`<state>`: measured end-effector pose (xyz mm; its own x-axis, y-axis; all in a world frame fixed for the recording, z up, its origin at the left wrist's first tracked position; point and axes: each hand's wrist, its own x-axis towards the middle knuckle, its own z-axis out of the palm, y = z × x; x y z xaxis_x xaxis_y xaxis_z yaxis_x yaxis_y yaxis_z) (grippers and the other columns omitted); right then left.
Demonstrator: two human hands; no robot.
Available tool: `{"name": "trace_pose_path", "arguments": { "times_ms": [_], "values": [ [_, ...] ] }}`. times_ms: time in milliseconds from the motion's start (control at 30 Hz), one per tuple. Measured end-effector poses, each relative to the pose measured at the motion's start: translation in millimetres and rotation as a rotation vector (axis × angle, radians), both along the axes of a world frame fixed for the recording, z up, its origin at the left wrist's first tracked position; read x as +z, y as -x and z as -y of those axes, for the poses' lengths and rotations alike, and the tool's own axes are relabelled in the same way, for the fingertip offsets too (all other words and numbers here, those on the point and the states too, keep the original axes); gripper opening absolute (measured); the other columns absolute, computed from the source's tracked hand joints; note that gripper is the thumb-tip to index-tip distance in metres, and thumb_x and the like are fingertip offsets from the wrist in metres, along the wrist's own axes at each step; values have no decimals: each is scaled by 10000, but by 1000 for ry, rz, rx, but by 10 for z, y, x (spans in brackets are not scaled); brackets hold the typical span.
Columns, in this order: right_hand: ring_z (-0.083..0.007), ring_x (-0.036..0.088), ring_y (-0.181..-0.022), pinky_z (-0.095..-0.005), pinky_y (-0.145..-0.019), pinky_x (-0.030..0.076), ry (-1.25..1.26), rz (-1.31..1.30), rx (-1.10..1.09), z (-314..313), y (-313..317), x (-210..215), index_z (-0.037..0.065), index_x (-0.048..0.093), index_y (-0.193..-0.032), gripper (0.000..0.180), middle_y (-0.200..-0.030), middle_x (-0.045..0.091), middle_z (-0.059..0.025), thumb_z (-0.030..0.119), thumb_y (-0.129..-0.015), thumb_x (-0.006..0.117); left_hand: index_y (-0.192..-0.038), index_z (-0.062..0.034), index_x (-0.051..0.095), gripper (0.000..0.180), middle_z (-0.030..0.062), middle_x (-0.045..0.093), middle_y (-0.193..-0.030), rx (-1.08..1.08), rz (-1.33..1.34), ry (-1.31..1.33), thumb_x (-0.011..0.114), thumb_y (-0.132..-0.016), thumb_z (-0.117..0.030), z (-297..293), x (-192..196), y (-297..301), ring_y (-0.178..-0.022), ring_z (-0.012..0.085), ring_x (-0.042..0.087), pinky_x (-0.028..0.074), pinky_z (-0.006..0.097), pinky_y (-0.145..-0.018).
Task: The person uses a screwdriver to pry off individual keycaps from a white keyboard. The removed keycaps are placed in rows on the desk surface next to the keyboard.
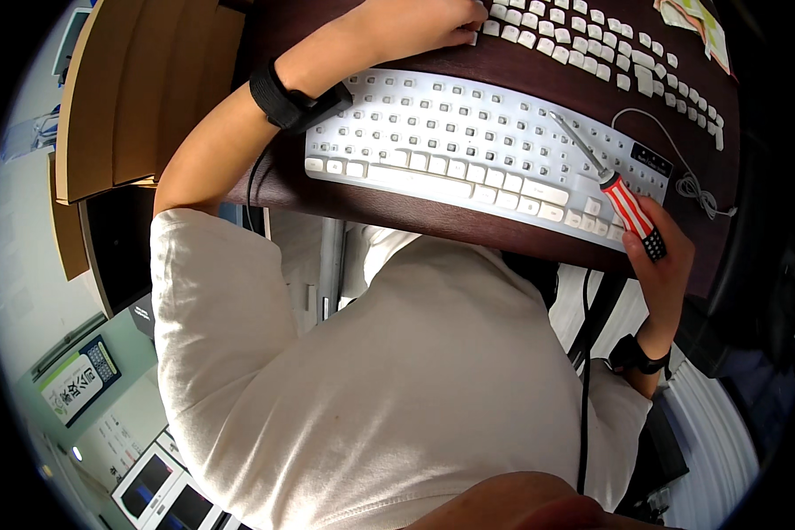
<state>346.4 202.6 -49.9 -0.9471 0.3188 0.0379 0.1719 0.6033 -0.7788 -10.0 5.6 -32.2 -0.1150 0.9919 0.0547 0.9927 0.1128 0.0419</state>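
Observation:
A white keyboard (450, 132) lies on the dark table, its upper rows bare switches and its lower rows fitted with white keycaps. Past its far edge, my left hand (437, 22) is closed at the left end of the loose white keycaps (583, 40), its fingertips pinched on one keycap (473, 39). The top of this hand is cut off by the frame edge. In my right hand (667, 247) is a screwdriver (625, 203) with a red-and-white striped handle. Its metal shaft points up and left across the keyboard's right part.
A thin white cable (671, 146) lies coiled right of the keyboard. A colourful paper or cloth (698, 26) rests at the far right. Cardboard boxes (141, 97) stand left of the table. A black cable (585, 397) hangs down in front of my shirt.

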Motion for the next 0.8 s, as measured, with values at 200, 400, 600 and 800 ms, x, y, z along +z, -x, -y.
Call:
{"name": "trace_pose_path", "arguments": {
  "times_ms": [200, 400, 600, 800],
  "values": [
    [-241, 692, -936, -321, -869, 514, -37, -26, -10, -17, -47, -45, -25, 636, -1211, 386, -1044, 709, -178, 111, -864, 736, -820, -55, 693, 158, 151, 665, -720, 15, 20, -37, 679, -857, -208, 25, 142, -55, -708, 341, 670, 529, 444, -653],
    [-245, 694, -937, -321, -862, 516, -37, -50, -1, -23, -33, -79, -24, 636, -1210, 384, -1048, 709, -176, 121, -870, 739, -896, -63, 731, 145, 148, 700, -787, 69, 139, -39, 697, -861, -200, 279, 604, -342, -735, 338, 675, 533, 416, -668],
    [-281, 718, -866, -323, -780, 538, -90, 9, 111, 106, 143, 209, -8, 647, -1180, 388, -974, 713, -177, 98, -822, 753, -978, -76, 701, 239, 86, 623, -759, 138, 272, -7, 788, -812, -224, 942, 409, -655, -677, 244, 621, 478, 353, -604],
    [-326, 711, -779, -350, -671, 559, -195, -66, 367, 422, 518, 455, 33, 673, -1111, 360, -954, 716, -158, 102, -774, 780, -1052, -75, 684, 229, 101, 653, -906, 254, 432, -25, 743, -848, -162, 1281, 110, -915, -791, 261, 654, 511, 363, -686]
  ]
}}
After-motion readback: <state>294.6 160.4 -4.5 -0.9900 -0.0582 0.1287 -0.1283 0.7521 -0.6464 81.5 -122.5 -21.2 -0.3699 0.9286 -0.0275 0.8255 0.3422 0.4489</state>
